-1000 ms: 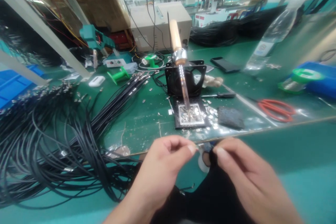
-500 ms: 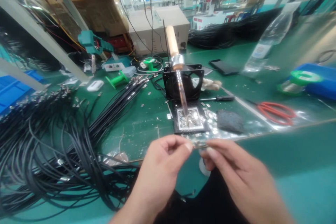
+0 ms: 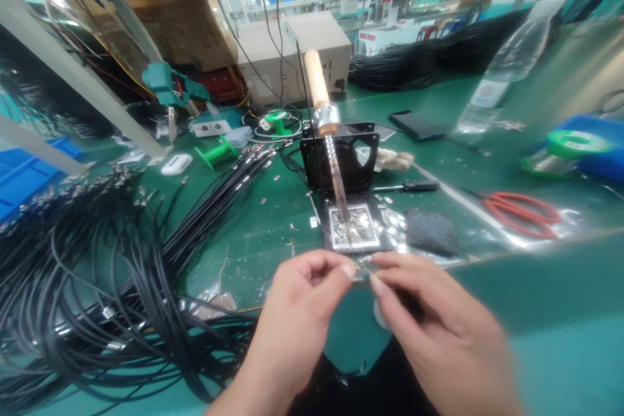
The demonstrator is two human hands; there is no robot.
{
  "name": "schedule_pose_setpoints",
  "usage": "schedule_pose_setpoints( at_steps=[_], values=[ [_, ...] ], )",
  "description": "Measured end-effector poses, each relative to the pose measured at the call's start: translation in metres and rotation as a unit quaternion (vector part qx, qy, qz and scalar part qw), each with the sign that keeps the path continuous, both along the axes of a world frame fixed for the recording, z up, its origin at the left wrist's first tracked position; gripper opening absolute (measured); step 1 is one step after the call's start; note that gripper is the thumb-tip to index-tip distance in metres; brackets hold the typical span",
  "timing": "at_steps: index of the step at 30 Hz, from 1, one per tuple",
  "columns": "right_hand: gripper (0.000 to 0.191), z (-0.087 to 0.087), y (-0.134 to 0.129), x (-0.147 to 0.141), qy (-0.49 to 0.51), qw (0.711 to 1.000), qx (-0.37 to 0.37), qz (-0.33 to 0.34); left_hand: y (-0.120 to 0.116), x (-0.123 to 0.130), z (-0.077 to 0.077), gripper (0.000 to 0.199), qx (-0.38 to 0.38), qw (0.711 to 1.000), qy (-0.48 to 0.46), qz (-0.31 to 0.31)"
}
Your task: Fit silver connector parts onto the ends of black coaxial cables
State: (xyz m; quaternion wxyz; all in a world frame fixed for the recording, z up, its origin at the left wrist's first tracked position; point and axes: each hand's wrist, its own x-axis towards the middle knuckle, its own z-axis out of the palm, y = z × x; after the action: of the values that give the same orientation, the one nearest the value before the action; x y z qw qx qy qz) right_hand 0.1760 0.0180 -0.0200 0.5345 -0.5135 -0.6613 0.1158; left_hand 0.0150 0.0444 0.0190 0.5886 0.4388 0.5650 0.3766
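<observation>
The left hand [image 3: 292, 315] and right hand [image 3: 441, 331] are meeting at the desk's near edge, each grip closing thumb against forefinger on a small, thin, metallic-looking piece [image 3: 361, 271]; blur is hiding its shape. That piece is being worked between the fingertips, and whether its handling is complete, I cannot tell. To the left, loose black cables with metal ends [image 3: 97, 299] are spilling over the green desk [image 3: 258, 234]; which are finished is not showing. Just beyond the hands, a wooden-handled soldering iron [image 3: 318, 84] is leaning down towards a white-edged square of metal bits [image 3: 355, 226]. Farther left, a straighter black cable bundle [image 3: 209, 198] is lying. At the far right, a clear plastic bottle [image 3: 521, 52] is carrying a white label [image 3: 489, 93], its print unreadable; no brand is showing legibly.
</observation>
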Motion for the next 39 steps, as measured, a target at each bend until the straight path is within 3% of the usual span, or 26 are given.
schedule_pose_setpoints(
  at_steps=[15,39],
  values=[
    [0.008,-0.002,-0.005,-0.004,0.024,0.999,-0.037,-0.001,-0.002,-0.005,0.002,0.025,0.002,1.0,-0.018,-0.01],
    [0.007,-0.002,-0.006,-0.004,0.028,0.999,-0.027,0.001,0.0,-0.002,0.006,0.025,-0.036,0.999,-0.038,0.003]
  ],
)
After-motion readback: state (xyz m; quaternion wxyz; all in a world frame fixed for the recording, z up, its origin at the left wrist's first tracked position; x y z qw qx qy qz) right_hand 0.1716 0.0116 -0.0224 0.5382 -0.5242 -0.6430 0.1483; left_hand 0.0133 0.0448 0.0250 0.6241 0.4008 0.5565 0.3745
